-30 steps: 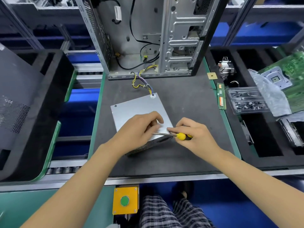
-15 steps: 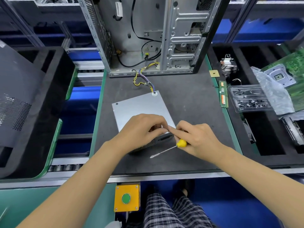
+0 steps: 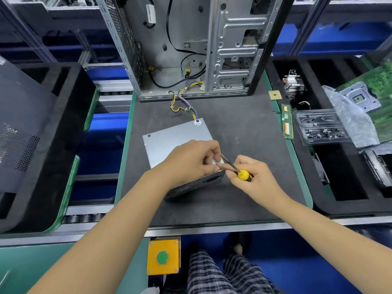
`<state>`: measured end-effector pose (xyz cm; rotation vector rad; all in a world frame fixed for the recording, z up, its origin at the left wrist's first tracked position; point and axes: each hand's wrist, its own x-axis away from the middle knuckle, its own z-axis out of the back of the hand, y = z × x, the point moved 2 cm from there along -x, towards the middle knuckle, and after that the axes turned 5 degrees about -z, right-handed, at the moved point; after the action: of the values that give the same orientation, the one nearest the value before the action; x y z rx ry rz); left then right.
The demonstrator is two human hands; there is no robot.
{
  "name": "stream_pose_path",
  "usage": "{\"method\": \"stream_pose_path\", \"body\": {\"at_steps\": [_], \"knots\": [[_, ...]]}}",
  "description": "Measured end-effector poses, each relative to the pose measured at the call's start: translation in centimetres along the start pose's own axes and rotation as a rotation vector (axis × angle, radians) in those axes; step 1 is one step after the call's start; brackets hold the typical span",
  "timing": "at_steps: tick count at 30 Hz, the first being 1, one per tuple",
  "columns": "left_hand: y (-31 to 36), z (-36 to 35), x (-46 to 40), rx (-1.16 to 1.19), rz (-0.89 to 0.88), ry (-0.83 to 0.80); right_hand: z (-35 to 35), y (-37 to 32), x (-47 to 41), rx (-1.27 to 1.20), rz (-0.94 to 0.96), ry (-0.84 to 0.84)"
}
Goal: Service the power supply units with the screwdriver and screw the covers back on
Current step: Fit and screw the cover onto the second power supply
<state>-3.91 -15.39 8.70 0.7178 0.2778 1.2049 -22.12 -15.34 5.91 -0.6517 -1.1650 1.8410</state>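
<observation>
The grey sheet-metal power supply box — stiff, likely weighty — is steadied at its near corner by the left hand; the yellow-handled screwdriver is pinched by the right hand.

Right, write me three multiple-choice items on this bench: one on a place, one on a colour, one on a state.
1. Where does the grey metal power supply box lie?
A. on the dark bench mat
B. inside the open computer case
C. in the clear plastic screw tray

2. What colour is the handle of the screwdriver?
A. red
B. yellow
C. blue

3. What is the right hand doing?
A. resting flat
B. hanging idle
C. gripping the screwdriver

Key: 1 A, the box sits on the mat before the case. 2 B, the handle shows yellow between the fingers. 3 C, fingers curl round the handle.
</observation>
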Motion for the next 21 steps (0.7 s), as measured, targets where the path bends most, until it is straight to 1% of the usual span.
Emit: {"method": "stream_pose_path", "body": {"at_steps": [3, 7, 10, 13, 16, 18, 21], "knots": [[0.3, 0.3, -0.5, 0.009, 0.034, -0.043, 0.6, -0.2, 0.0, 0.029, -0.009, -0.026], [0.7, 0.5, -0.7, -0.002, 0.037, -0.079, 2.3, -1.1, -0.8, 0.105, -0.042, -0.067], [0.9, 0.4, -0.4, -0.014, 0.012, -0.067, 5.0, -2.6, -1.7, 0.216, -0.081, -0.173], [0.9, 0.3, 0.0, -0.031, 0.006, -0.021, 8.2, -4.6, -2.8, 0.461, -0.097, -0.332], [0.7, 0.0, 0.3, -0.014, 0.022, 0.021, 10.2, -6.3, -3.5, 0.705, -0.061, -0.415], [0.6, -0.2, 0.5, 0.002, 0.032, 0.039, 10.3, -6.9, -3.8, 0.888, -0.029, -0.430], [0.6, -0.3, 0.5, -0.005, 0.031, 0.040, 9.5, -7.6, -4.2, 1.140, 0.077, -0.369]]}}
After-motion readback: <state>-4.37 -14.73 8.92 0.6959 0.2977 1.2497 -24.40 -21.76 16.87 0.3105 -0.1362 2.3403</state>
